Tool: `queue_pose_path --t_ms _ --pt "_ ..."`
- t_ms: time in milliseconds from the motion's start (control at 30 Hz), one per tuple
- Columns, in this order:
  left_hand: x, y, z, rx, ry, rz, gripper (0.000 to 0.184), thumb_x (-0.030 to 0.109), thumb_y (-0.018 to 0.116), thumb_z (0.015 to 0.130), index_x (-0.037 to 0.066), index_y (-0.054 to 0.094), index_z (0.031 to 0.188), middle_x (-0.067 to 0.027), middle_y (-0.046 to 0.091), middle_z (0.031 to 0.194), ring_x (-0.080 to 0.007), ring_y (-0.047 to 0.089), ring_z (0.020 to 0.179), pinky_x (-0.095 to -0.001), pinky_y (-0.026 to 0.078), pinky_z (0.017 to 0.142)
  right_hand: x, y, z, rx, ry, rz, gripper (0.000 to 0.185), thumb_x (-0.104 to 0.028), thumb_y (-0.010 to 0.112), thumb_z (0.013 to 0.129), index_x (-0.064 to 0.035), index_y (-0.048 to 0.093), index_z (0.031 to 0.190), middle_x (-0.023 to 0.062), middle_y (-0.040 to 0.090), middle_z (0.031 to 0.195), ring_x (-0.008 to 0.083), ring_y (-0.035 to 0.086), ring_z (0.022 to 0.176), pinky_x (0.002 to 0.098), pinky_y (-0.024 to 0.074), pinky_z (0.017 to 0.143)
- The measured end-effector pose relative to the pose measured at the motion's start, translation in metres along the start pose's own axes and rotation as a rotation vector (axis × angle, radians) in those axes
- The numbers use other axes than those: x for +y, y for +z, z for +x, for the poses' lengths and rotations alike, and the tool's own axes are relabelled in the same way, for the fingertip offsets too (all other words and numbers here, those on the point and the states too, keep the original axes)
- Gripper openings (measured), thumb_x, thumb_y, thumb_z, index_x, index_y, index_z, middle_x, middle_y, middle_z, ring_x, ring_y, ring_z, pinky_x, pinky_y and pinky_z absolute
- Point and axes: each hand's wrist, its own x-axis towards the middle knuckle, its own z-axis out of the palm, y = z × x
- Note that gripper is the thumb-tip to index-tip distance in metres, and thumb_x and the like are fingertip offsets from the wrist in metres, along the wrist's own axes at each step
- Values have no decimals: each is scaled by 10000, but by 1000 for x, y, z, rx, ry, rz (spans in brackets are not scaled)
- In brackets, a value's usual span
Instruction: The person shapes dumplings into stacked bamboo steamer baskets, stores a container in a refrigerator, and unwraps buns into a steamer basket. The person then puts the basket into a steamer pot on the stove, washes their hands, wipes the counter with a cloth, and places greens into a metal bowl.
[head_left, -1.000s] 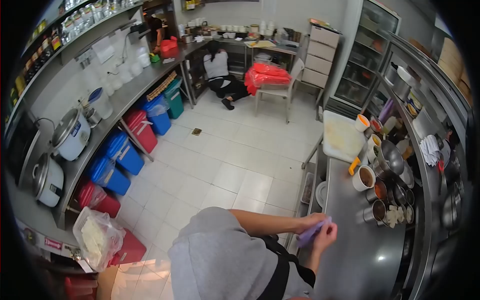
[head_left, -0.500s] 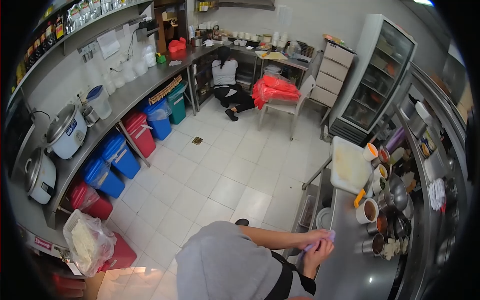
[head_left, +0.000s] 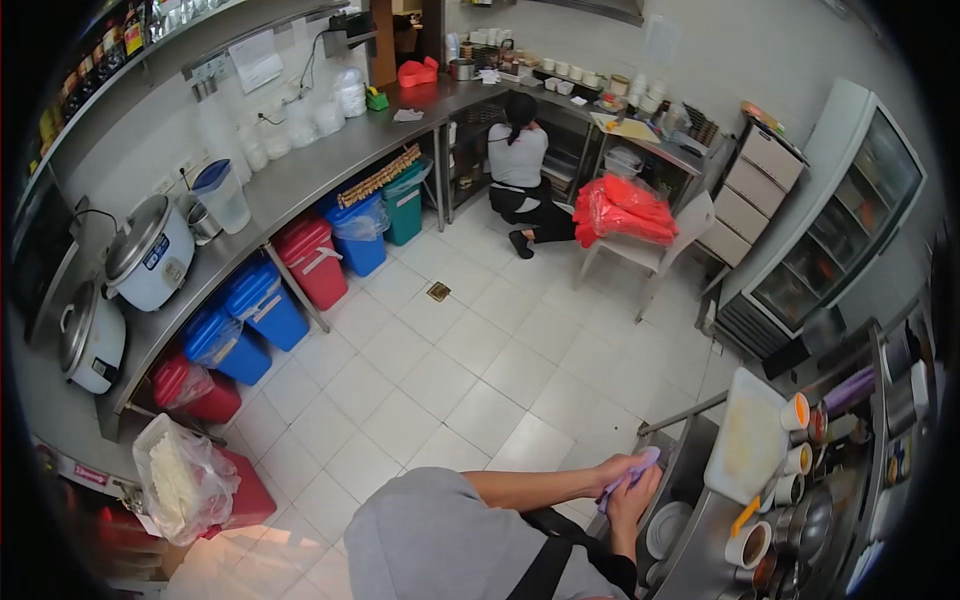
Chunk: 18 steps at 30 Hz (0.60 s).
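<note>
We see the left hand [head_left: 612,471] and right hand [head_left: 629,495], fingers closed around a lilac cloth [head_left: 647,458] beside the steel counter [head_left: 703,545], its handling under way: already taken up, not yet set down

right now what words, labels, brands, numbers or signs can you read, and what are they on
No text is readable; these look printed:
Blue label on the larger rice cooker: too small.
Paper sheet on the wall: too blurred.
Bottles on the shelf: labels too small.
Pink label, lower left: too blurred.
</note>
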Motion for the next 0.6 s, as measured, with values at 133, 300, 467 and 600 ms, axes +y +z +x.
queue_pose_path --t_ms 133,300,467,600 --pt "6 -23 -10 42 422 430 424 308 552 886 24 503 1197 -128 610 1094 -248 588 1005 -363 461 850 21 41 36 -84 8 180 163 -153 504 853 8 491 870 227 558 827 322 584 749 425 438 638" --pt "51 -17 -52 449 345 1060 440 312 512 899 -22 466 1182 -292 584 1044 -461 556 977 -469 450 847 3 66 63 -259 -152 188 187 -169 477 871 5 505 809 217 552 713 424 554 654 459 440 585" --pt "75 -28 -78 519 226 843 416 311 467 928 55 444 1255 -198 508 1240 -319 528 1109 -412 437 926 15 79 94 -81 26 30 178 -165 585 808 7 572 857 201 567 682 366 571 626 427 458 574" --pt "67 -69 -63 107 284 -177 441 347 403 959 101 399 1325 -111 483 1313 -221 480 1196 -397 420 978 -59 30 114 -269 -166 225 341 -104 665 750 13 597 1063 157 596 909 284 597 829 337 484 720"
